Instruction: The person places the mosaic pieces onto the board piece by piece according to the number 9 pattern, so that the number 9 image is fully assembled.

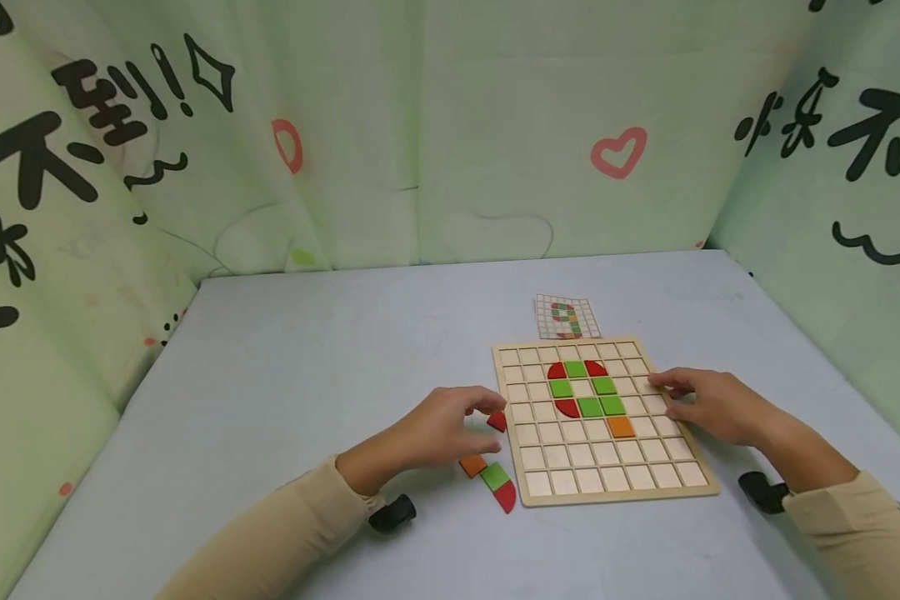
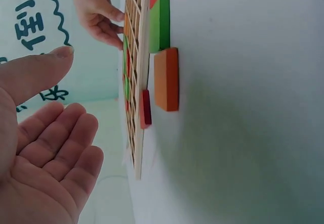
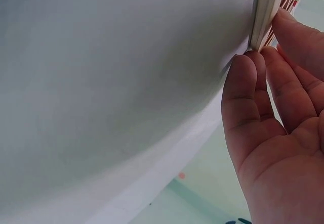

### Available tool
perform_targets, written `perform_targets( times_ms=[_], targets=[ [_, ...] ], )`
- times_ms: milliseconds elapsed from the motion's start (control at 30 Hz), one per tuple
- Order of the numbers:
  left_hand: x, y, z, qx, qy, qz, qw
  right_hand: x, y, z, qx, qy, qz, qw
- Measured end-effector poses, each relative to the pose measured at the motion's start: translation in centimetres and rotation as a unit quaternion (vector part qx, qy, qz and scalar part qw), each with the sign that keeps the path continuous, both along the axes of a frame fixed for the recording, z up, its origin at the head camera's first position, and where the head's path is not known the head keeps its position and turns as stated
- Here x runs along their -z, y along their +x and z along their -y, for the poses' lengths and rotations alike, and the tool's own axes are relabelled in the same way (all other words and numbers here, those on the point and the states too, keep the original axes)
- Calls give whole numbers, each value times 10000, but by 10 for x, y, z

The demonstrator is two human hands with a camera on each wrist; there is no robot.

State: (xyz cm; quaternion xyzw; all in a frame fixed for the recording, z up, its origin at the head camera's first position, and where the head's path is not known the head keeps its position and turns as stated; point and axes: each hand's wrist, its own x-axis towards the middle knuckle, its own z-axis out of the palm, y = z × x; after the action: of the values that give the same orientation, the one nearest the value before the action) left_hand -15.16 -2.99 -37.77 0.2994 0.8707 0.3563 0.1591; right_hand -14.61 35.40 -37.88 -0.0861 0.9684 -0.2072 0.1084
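My left hand (image 1: 438,429) hovers just left of the wooden grid board (image 1: 615,479), its thumb and fingers apart with nothing between them. Close by lie a red piece (image 1: 498,422), an orange block (image 1: 473,466), a green block (image 1: 494,476) and a red rounded piece (image 1: 506,497). Over at the board's right edge, my right hand (image 1: 720,406) touches the frame with thumb and fingertips, as the right wrist view also shows. Set in the grid are several green squares (image 1: 589,407), red rounded pieces (image 1: 567,408) at three corners, and an orange square (image 1: 620,427).
Behind the board lies a pattern card (image 1: 567,317) printed with a coloured design on a grid. The white table (image 1: 330,350) is bordered by a pale green curtain (image 1: 495,150). A black wrist strap piece (image 1: 392,514) shows beneath the left sleeve.
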Motion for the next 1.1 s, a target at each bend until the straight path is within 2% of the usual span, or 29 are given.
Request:
perform_targets(
  times_ms=[467,800,1100],
  targets=[
    [10,1,12,-219,-288,408,9985,-1,0,0,-62,31,-95,9999],
    [17,0,9,-120,-535,328,9980,0,2,0,-1,24,-26,10000],
    [16,0,7,50,-856,234,9960,-1,0,1,-13,29,-14,10000]
  ],
)
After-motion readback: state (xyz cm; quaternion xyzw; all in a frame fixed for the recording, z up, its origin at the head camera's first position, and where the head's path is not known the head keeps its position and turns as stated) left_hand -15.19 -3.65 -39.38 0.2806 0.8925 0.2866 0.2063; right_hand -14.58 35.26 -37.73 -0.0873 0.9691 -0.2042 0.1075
